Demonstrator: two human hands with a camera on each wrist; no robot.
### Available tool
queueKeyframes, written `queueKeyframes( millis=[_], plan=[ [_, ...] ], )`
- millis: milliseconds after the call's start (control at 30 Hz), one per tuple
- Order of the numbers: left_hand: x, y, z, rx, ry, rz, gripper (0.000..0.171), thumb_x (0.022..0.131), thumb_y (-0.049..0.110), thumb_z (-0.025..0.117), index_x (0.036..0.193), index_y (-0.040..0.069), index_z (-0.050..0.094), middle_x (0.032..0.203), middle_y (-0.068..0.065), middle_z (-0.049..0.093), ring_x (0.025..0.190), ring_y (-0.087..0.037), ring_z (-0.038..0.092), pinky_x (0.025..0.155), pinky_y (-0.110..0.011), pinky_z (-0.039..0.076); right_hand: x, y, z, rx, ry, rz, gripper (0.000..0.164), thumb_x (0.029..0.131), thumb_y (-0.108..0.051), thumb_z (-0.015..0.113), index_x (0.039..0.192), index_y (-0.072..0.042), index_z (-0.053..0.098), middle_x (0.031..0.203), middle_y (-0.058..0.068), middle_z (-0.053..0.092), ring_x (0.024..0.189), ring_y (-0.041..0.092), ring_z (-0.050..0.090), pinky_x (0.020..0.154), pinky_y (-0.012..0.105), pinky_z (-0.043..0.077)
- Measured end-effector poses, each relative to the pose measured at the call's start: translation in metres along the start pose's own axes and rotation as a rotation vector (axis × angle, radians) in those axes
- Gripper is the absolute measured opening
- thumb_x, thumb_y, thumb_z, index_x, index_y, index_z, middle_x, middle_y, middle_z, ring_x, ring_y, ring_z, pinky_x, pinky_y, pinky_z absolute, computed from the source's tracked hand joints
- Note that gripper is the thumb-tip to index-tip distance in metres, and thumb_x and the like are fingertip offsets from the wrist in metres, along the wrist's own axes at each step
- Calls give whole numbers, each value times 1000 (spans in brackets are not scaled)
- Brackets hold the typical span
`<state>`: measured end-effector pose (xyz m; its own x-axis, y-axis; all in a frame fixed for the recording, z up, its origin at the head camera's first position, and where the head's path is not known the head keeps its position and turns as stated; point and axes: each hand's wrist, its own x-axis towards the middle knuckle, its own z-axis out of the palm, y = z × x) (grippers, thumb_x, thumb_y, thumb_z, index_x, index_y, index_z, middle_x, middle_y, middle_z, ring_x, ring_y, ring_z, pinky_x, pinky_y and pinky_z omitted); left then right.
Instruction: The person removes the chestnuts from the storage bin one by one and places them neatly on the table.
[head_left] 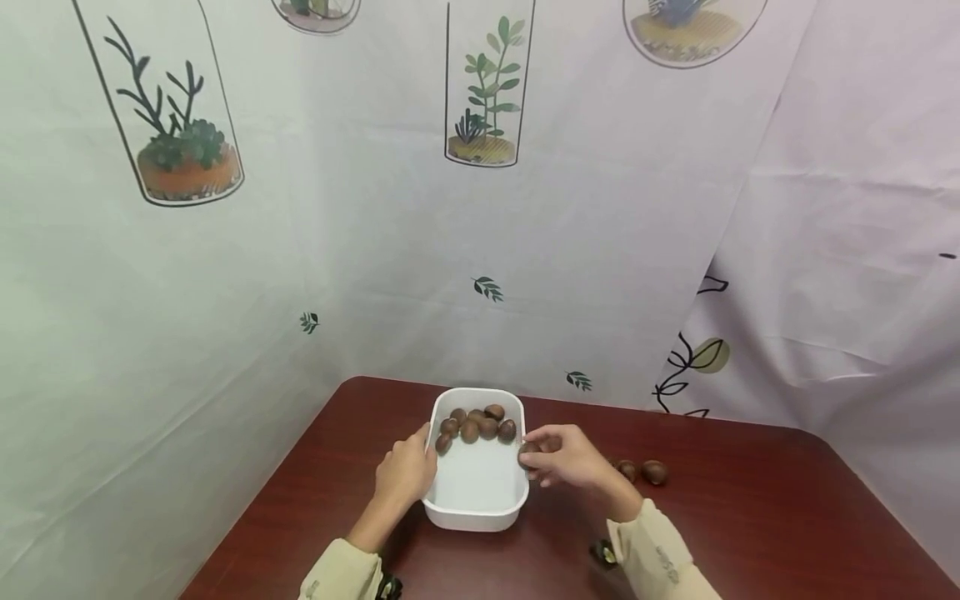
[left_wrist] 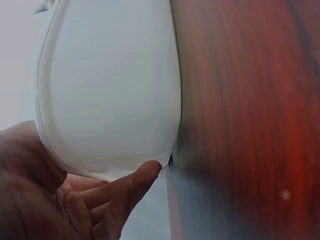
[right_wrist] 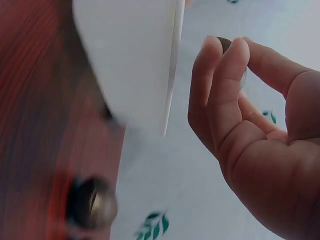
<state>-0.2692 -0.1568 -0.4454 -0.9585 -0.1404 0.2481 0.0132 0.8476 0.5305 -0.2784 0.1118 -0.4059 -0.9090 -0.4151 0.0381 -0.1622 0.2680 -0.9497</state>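
Observation:
A white rectangular tray (head_left: 480, 487) with raised walls rests on the dark red table. Several brown chestnuts (head_left: 469, 432) lie in its far half, and the near half of its floor is bare. My left hand (head_left: 406, 471) grips the tray's left side; in the left wrist view its fingers (left_wrist: 145, 175) curl against the outer wall. At the right rim, my right hand (head_left: 566, 457) pinches one chestnut (head_left: 528, 455) between thumb and fingers. In the right wrist view that chestnut (right_wrist: 225, 44) is mostly covered by the fingertips, above the rim's height.
More chestnuts (head_left: 655, 472) lie on the table (head_left: 735, 517) to the right, partly behind the right wrist. A pale printed cloth (head_left: 405, 250) hangs behind and beside the table.

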Motion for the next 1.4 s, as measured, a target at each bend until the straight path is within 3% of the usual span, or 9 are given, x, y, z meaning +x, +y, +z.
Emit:
queueKeyframes(
  millis=[167, 333, 600, 933, 1400],
  plan=[
    [1, 1, -2, 6, 5, 4, 46, 93, 17, 58, 138, 8, 58, 110, -23, 70, 89, -43, 68, 65, -58, 51, -15, 16, -23, -26, 16, 2, 37, 90, -5, 71, 120, 13, 60, 90, 15, 70, 70, 23, 69, 58, 38, 58],
    [0, 1, -1, 8, -1, -2, 46, 94, 17, 58, 139, 8, 57, 111, -23, 69, 90, -43, 68, 65, -57, 51, -25, 32, -33, -52, 20, 53, 38, 91, -2, 69, 123, 15, 58, 88, 13, 67, 71, 22, 70, 60, 37, 58],
    [-2, 2, 0, 8, -7, -8, 46, 94, 17, 58, 139, 9, 57, 111, -23, 69, 90, -43, 68, 65, -58, 51, -32, 50, -36, -45, 19, 107, 39, 89, 3, 68, 120, 21, 54, 79, 13, 66, 66, 21, 70, 56, 34, 57],
    [-1, 1, 0, 11, -11, -10, 46, 94, 17, 58, 139, 8, 57, 111, -23, 69, 90, -43, 68, 65, -57, 51, -34, 62, -35, -41, 61, 117, 32, 85, 4, 72, 109, 17, 55, 75, 12, 66, 62, 22, 70, 54, 34, 57],
    [0, 1, 1, 7, -10, -6, 46, 95, 18, 58, 140, 10, 57, 110, -22, 70, 89, -43, 68, 64, -57, 51, -39, 63, -37, -116, 133, 129, 33, 84, -3, 76, 107, 15, 60, 72, 13, 68, 60, 21, 67, 50, 35, 55]
  ],
)
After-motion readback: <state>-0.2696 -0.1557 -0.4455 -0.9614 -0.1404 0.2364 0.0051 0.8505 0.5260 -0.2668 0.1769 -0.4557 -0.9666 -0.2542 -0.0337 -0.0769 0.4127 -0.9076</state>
